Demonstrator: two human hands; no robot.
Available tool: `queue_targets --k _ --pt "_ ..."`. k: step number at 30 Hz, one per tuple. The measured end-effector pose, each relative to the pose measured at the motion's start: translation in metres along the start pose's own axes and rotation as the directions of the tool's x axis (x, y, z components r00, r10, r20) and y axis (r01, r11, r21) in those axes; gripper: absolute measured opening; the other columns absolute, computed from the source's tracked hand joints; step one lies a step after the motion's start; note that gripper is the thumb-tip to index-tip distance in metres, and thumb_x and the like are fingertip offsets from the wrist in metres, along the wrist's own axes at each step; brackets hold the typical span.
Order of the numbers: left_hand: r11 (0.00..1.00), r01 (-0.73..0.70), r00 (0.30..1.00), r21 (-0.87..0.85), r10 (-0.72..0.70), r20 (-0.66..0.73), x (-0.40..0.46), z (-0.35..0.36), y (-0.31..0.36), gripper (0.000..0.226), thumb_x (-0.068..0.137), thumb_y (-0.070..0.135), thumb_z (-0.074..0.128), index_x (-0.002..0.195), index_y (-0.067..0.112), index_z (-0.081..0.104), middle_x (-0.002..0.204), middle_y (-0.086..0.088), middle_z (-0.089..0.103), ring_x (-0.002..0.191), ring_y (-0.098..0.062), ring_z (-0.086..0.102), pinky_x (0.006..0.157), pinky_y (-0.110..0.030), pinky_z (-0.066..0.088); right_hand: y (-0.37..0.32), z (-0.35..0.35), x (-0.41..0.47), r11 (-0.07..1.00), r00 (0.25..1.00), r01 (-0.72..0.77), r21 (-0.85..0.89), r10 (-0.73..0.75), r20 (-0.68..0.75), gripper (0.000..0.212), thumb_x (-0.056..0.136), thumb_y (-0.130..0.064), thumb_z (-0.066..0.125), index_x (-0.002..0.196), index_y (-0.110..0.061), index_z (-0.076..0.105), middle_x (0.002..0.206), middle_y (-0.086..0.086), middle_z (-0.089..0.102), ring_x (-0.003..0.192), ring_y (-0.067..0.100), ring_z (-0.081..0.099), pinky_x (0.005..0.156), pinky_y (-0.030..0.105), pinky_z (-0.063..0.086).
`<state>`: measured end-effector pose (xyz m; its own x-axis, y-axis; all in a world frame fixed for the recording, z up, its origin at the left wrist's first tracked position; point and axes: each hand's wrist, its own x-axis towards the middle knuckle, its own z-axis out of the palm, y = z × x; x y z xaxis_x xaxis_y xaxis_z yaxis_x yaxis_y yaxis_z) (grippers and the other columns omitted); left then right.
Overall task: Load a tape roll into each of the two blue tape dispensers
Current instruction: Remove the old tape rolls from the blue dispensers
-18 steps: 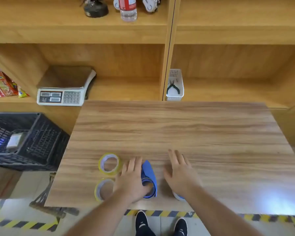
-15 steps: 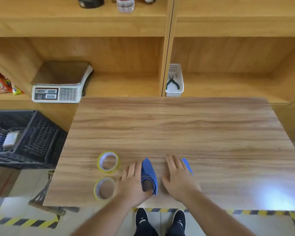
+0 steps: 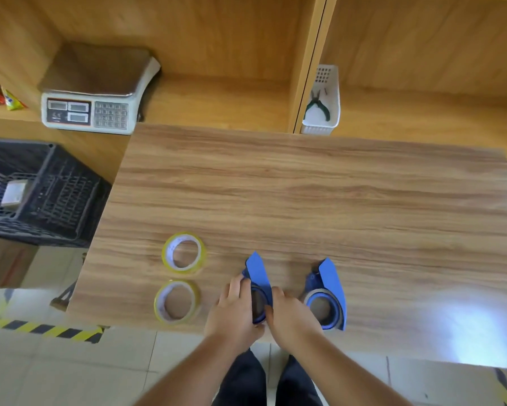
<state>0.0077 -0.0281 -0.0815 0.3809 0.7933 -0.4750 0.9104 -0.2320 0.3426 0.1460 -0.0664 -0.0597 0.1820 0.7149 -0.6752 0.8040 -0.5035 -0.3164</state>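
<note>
Two blue tape dispensers lie near the table's front edge. My left hand (image 3: 234,312) and my right hand (image 3: 290,316) grip the left dispenser (image 3: 258,279) from both sides, hiding much of its ring. The right dispenser (image 3: 330,291) lies free just right of my right hand, its empty ring showing. Two yellowish clear tape rolls lie flat to the left: the far roll (image 3: 184,253) and the near roll (image 3: 176,301).
The wooden table (image 3: 305,194) stands against wooden shelves. A weighing scale (image 3: 96,92) and a white basket with pliers (image 3: 322,104) sit on the shelf behind. A black crate (image 3: 35,191) stands left of the table.
My right hand has moved left off the right dispenser, uncovering it, and now grips the left dispenser together with my left hand. The camera has tilted downward.
</note>
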Motion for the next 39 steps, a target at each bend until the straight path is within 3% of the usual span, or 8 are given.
queue_targets --k 4,9,17,25,29,32,35,39 --pt "1.0 -0.006 1.0 -0.024 0.006 -0.008 0.0 0.006 -0.004 0.075 0.078 0.054 0.065 0.141 0.025 0.036 0.142 0.007 0.037 0.131 -0.018 0.041 0.094 -0.034 0.052 0.0 0.005 0.002 1.0 1.0 -0.029 0.0 0.029 0.001 0.028 0.101 -0.02 0.047 0.129 -0.019 0.046 0.108 0.004 0.067 0.094 0.027 0.068 0.071 0.039 0.056" --pt "1.0 -0.028 0.999 -0.007 0.028 0.023 0.0 0.008 -0.014 0.085 0.081 0.043 0.071 0.15 0.024 0.026 0.147 0.006 0.032 0.137 -0.018 0.035 0.103 -0.033 0.048 0.009 -0.004 0.002 0.998 0.998 -0.055 0.026 0.056 -0.037 0.035 0.101 -0.013 0.041 0.135 -0.018 0.043 0.109 0.006 0.067 0.08 0.023 0.057 0.065 0.035 0.048" --pt "0.998 -0.065 0.998 -0.022 0.065 -0.003 -0.003 0.007 -0.011 0.088 0.082 0.04 0.07 0.153 0.025 0.021 0.145 0.008 0.031 0.133 -0.016 0.036 0.104 -0.033 0.048 -0.006 -0.023 0.015 0.997 0.986 0.028 0.076 -0.015 -0.168 0.034 0.105 -0.039 0.039 0.134 -0.022 0.045 0.118 0.005 0.062 0.1 0.027 0.063 0.067 0.036 0.051" --pt "0.99 -0.14 0.989 -0.013 0.14 -0.041 -0.016 -0.011 -0.008 0.088 0.072 0.038 0.063 0.149 0.033 0.021 0.147 0.015 0.026 0.135 -0.012 0.033 0.102 -0.029 0.047 -0.005 -0.029 0.034 0.993 0.991 -0.029 0.117 0.043 -0.123 0.028 0.104 -0.037 0.047 0.123 -0.02 0.056 0.102 0.001 0.065 0.086 0.02 0.064 0.073 0.035 0.057" --pt "0.985 -0.162 0.981 -0.054 0.155 -0.112 -0.02 -0.03 -0.01 0.089 0.065 0.046 0.052 0.149 0.035 0.023 0.146 0.018 0.027 0.137 -0.008 0.033 0.106 -0.024 0.039 -0.002 -0.038 0.035 0.986 0.991 -0.039 0.163 0.059 -0.119 0.029 0.103 -0.038 0.045 0.122 -0.019 0.056 0.1 0.003 0.069 0.087 0.024 0.067 0.066 0.035 0.052" --pt "0.986 -0.13 0.978 -0.108 0.109 -0.177 0.0 -0.052 -0.005 0.09 0.068 0.052 0.058 0.149 0.034 0.025 0.14 0.016 0.031 0.134 -0.01 0.036 0.106 -0.028 0.041 0.001 -0.051 0.035 0.982 0.984 -0.017 0.187 0.05 -0.169 0.028 0.102 -0.032 0.043 0.121 -0.015 0.056 0.104 0.006 0.066 0.09 0.031 0.068 0.058 0.033 0.044" --pt "0.992 -0.088 0.969 -0.096 0.063 -0.24 0.033 -0.071 0.005 0.092 0.069 0.046 0.067 0.15 0.03 0.026 0.135 0.008 0.036 0.128 -0.018 0.04 0.104 -0.032 0.044 0.005 -0.064 0.032 0.985 0.966 0.015 0.17 0.029 -0.257 0.038 0.101 -0.03 0.045 0.136 -0.018 0.052 0.13 0.008 0.061 0.115 0.033 0.059 0.08 0.039 0.053" --pt "0.998 -0.035 0.967 -0.052 0.021 -0.253 0.083 -0.089 0.026 0.099 0.072 0.044 0.073 0.153 0.022 0.021 0.137 -0.002 0.041 0.127 -0.027 0.044 0.103 -0.04 0.046 0.023 -0.08 0.025 0.993 0.937 0.029 0.115 0.013 -0.35 0.049 0.099 -0.032 0.045 0.147 -0.022 0.043 0.143 0.002 0.051 0.132 0.026 0.042 0.103 0.04 0.046"
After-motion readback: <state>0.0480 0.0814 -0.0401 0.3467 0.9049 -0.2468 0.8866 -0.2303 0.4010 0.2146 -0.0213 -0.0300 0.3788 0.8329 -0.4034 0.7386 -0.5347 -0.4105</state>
